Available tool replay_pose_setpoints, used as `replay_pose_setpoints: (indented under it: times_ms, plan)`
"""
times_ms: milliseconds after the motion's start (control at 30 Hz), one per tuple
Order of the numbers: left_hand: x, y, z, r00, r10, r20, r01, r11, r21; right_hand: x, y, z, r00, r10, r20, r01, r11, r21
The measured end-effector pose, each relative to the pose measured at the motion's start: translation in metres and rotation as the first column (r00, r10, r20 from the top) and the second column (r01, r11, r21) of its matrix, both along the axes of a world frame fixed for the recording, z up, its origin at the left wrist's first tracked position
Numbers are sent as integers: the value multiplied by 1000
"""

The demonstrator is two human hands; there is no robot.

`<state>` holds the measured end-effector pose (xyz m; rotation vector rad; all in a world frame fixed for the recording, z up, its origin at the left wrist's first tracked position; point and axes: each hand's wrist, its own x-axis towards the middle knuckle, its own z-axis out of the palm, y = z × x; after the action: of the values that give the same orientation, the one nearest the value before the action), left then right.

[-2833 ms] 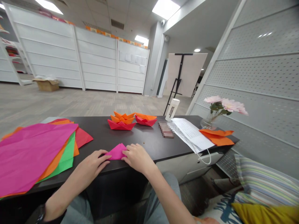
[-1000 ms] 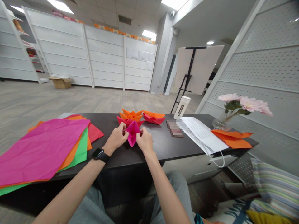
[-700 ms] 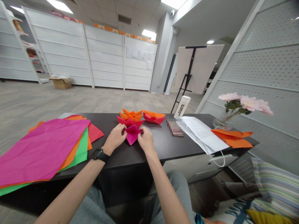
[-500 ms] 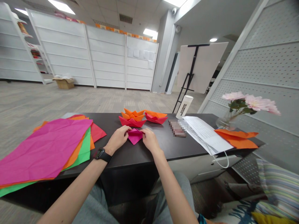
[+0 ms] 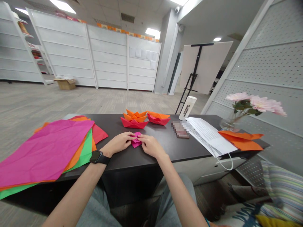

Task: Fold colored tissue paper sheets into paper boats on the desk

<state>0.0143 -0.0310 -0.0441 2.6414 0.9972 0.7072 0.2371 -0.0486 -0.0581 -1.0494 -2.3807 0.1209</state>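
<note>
Fingertips of the left hand [image 5: 119, 143] and right hand [image 5: 152, 146] are closed on a small folded pink paper [image 5: 136, 144] from either side, at the middle of the dark desk [image 5: 113, 126]; they cover its side corners, and whether it rests flat on the top is hard to tell. Taking that paper as the clock's centre, a black watch [image 5: 98, 157] on the left wrist lies between eight and nine. At nine spreads a stack of coloured sheets [image 5: 49, 149], pink uppermost, cropped by the view's edge, lower layers showing only as orange, green and red borders. At twelve, just beyond the fingers, stands a red-and-orange paper boat [image 5: 134, 123], its overlapping points making separate pieces difficult to count; a second boat [image 5: 158, 119] sits between one and two. Past two, blocky blurring masks part of a flat brownish object [image 5: 181, 133]. At two stands a white bottle [image 5: 188, 107]. Near three lies a white sheet [image 5: 205, 130], its print illegible. Towards four, a striped cushion [image 5: 284, 183] is cut off.
</note>
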Motion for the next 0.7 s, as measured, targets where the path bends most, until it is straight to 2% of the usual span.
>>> replay_pose_setpoints:
  times_ms: [133, 267, 367, 567, 700]
  plan:
    - [-1, -5, 7, 995, -34, -90, 33, 999, -5, -2, -4, 3, 998, -16, 56, 15, 1000, 16]
    - [-3, -6, 12, 989, -120, -91, 115, 992, -55, -3, -7, 6, 996, -22, 81, 20, 1000, 23]
    - [-3, -5, 11, 986, -147, -75, 142, 988, -68, -4, -7, 7, 997, -5, 83, 3, 1000, 24]
    - [0, -3, 5, 994, -100, -46, 99, 995, -18, -3, -9, 6, 999, -9, 37, 10, 999, -33]
    - [0, -3, 6, 985, -149, -88, 148, 989, -18, 0, -15, 7, 998, 41, 42, -38, 997, -69]
